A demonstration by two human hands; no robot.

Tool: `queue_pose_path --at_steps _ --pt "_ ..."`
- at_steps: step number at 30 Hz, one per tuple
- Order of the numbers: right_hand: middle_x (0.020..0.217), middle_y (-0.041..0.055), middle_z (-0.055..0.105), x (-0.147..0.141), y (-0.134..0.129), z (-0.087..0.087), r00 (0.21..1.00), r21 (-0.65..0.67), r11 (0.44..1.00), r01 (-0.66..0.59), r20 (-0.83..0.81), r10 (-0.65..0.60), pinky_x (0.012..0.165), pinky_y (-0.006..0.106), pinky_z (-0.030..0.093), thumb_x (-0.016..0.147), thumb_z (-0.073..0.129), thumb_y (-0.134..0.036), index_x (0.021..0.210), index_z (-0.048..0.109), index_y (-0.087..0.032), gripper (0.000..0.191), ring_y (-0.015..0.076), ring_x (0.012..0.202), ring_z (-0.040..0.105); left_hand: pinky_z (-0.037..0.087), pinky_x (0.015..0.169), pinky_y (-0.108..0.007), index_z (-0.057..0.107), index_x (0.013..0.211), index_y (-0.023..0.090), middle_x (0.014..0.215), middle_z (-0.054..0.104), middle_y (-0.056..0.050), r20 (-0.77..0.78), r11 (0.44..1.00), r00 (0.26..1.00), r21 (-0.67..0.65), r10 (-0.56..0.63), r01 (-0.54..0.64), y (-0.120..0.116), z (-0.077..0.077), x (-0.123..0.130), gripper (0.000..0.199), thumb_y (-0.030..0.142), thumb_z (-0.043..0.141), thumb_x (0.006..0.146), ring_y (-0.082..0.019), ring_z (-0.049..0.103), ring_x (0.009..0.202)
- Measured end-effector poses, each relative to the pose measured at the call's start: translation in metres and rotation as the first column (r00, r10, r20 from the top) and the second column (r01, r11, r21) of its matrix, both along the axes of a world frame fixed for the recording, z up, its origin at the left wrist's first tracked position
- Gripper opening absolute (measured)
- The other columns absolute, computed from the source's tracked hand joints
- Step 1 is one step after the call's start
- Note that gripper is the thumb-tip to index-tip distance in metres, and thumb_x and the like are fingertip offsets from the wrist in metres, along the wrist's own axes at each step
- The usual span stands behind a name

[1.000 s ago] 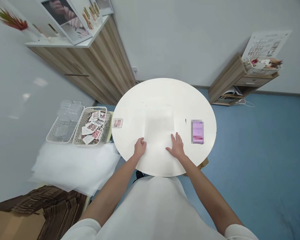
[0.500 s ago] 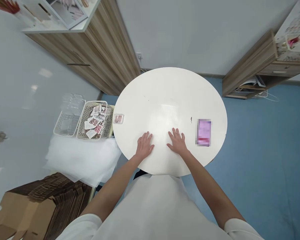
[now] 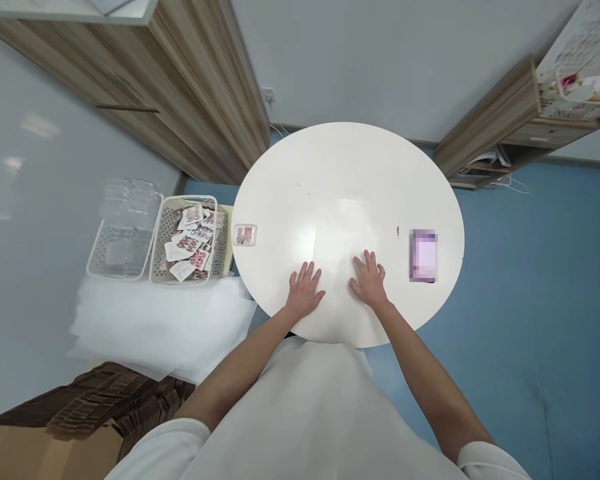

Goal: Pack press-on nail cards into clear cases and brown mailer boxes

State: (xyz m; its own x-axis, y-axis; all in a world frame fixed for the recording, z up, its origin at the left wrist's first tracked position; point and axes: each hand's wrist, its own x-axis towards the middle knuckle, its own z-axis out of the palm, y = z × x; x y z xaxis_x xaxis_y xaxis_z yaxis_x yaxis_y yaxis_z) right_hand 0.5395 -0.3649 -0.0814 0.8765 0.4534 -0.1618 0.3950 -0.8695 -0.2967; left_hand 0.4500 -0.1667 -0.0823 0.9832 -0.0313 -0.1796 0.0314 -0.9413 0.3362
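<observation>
My left hand (image 3: pixel 304 291) rests on the near part of a white oval table (image 3: pixel 340 160), fingers spread and holding nothing. To its right, my right hand (image 3: pixel 370 280) lies on the same tabletop with its fingers apart, also holding nothing. A small clear case with pinkish nail-like pieces (image 3: pixel 245 235) sits at the table's left edge, beyond my left hand. Right of my right hand is a pixelated purple rectangular thing (image 3: pixel 424 257), its kind unclear. A small dark bit (image 3: pixel 398 231) lies between that thing and my right hand.
Left of the table stand a white basket (image 3: pixel 155 267) full of carded packets and another basket (image 3: pixel 93 267) with clear plastic containers. White sheets (image 3: pixel 160 320) lie in front of them, above folded brown cardboard (image 3: pixel 50 450). Wooden cabinets (image 3: pixel 190 87) stand behind left and right.
The camera view has turned a little, so the table and baskets sit differently in the picture. Both hands stay on the tabletop, spread, with only slight movement of the right fingers.
</observation>
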Motion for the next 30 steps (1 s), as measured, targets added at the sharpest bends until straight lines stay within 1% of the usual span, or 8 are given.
queue_pose_path --at_steps 3,6,10,14,16,18,23,30 --pt "0.144 0.0126 0.017 -0.014 0.031 0.003 0.994 0.07 0.991 0.11 0.018 -0.112 0.099 0.049 0.019 0.079 0.037 -0.029 0.129 0.033 -0.018 0.051 0.0286 0.133 0.01 0.013 0.103 -0.048 0.031 0.132 0.021 0.144 0.021 -0.011 0.02 0.988 0.992 -0.096 0.121 -0.119 0.034 0.002 -0.007 0.055 0.043 0.039 0.082 -0.027 0.013 0.133" --pt "0.142 0.0122 0.022 -0.021 0.08 0.005 0.994 0.152 0.983 0.103 -0.046 -0.097 0.098 0.049 0.022 0.079 0.037 -0.03 0.129 0.032 -0.018 0.052 0.0288 0.132 0.014 0.013 0.103 -0.05 0.028 0.133 0.019 0.145 0.017 -0.013 0.029 0.93 0.944 -0.184 0.33 -0.319 0.085 0.0 -0.009 0.06 0.044 0.043 0.081 -0.028 0.011 0.133" --pt "0.14 0.0092 0.029 -0.019 0.156 0.011 0.971 0.311 0.95 0.011 -0.232 0.065 0.101 0.044 0.026 0.078 0.042 -0.031 0.13 0.031 -0.02 0.055 0.0248 0.129 0.025 0.014 0.105 -0.046 0.023 0.135 0.016 0.145 0.014 -0.013 0.011 0.747 0.796 -0.352 0.605 -0.563 0.157 -0.004 -0.001 0.066 0.043 0.046 0.079 -0.028 0.011 0.133" --pt "0.138 0.007 0.032 -0.014 0.221 0.014 0.882 0.454 0.886 0.097 -0.452 0.135 0.101 0.04 0.031 0.073 0.051 -0.034 0.129 0.035 -0.022 0.059 0.0222 0.126 0.03 0.016 0.107 -0.039 0.024 0.134 0.011 0.141 0.024 -0.015 -0.101 0.591 0.722 -0.504 0.684 -0.63 0.201 -0.009 0.016 0.062 0.036 0.045 0.081 -0.024 0.02 0.131" --pt "0.14 0.0058 0.028 -0.011 0.244 0.012 0.81 0.505 0.835 0.22 -0.571 0.132 0.098 0.038 0.035 0.072 0.052 -0.034 0.13 0.033 -0.023 0.061 0.021 0.125 0.032 0.023 0.105 -0.038 0.026 0.133 0.01 0.138 0.032 -0.015 -0.189 0.498 0.694 -0.57 0.694 -0.654 0.21 -0.012 0.022 0.058 0.034 0.042 0.083 -0.024 0.029 0.127" --pt "0.142 0.006 0.024 -0.009 0.261 0.009 0.742 0.525 0.785 0.328 -0.657 0.129 0.098 0.036 0.036 0.072 0.053 -0.033 0.131 0.03 -0.022 0.065 0.0201 0.126 0.032 0.024 0.105 -0.039 0.031 0.131 0.012 0.135 0.037 -0.013 -0.207 0.464 0.691 -0.605 0.693 -0.647 0.212 -0.013 0.025 0.054 0.034 0.042 0.083 -0.024 0.032 0.126" --pt "0.142 0.0048 0.025 -0.005 0.276 0.005 0.67 0.55 0.737 0.394 -0.72 0.179 0.099 0.035 0.035 0.069 0.056 -0.029 0.133 0.027 -0.021 0.071 0.0198 0.128 0.029 0.02 0.107 -0.039 0.04 0.126 0.013 0.136 0.037 -0.011 -0.115 0.58 0.748 -0.559 0.654 -0.592 0.202 -0.014 0.022 0.05 0.03 0.047 0.08 -0.025 0.027 0.128" --pt "0.132 0.0074 0.038 -0.015 0.236 0.009 0.678 0.553 0.68 0.481 -0.727 0.112 0.098 0.036 0.037 0.068 0.059 -0.03 0.127 0.037 -0.021 0.063 0.0202 0.121 0.038 0.03 0.103 -0.036 0.047 0.122 0.016 0.13 0.046 -0.007 -0.132 0.505 0.733 -0.643 0.668 -0.576 0.168 -0.01 0.006 0.044 0.029 0.045 0.08 -0.021 0.04 0.12"
